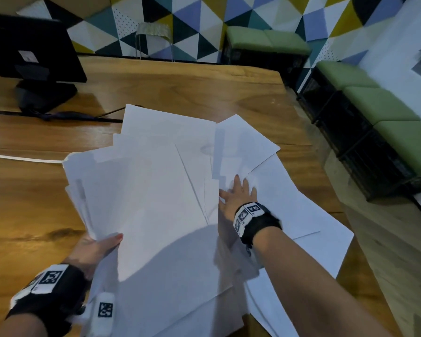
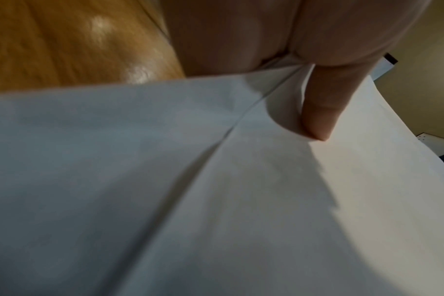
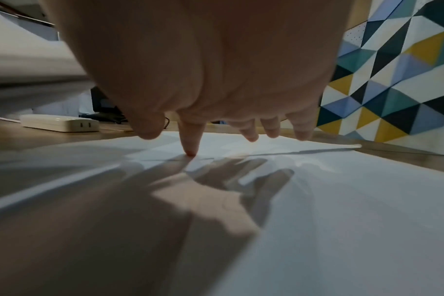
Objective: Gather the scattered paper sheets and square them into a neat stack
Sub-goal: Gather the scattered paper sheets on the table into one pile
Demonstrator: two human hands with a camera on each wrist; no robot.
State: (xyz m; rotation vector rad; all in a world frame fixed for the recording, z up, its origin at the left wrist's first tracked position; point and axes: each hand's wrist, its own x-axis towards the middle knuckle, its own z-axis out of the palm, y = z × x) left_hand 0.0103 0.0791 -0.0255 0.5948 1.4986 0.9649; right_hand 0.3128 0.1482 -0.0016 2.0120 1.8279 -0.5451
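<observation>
Several white paper sheets [image 1: 161, 190] lie fanned and overlapping on the wooden table [image 1: 29, 210]. My left hand [image 1: 100, 249] grips a lifted bundle of sheets [image 2: 216, 200] at its near left edge, thumb [image 2: 319, 120] on top and fingers hidden beneath. My right hand [image 1: 238, 193] is stretched flat over loose sheets [image 3: 317, 190] on the right, fingers straight and spread, the index fingertip [image 3: 190, 152] touching the paper. More sheets [image 1: 309, 239] spread out under and beyond my right forearm.
A black monitor [image 1: 32, 49] and its cable stand at the table's back left. A white power strip [image 3: 61, 122] lies beyond the papers. Green-cushioned black crates [image 1: 384, 132] line the right side, below a triangle-patterned wall. The table's right edge [image 1: 309, 132] is near the sheets.
</observation>
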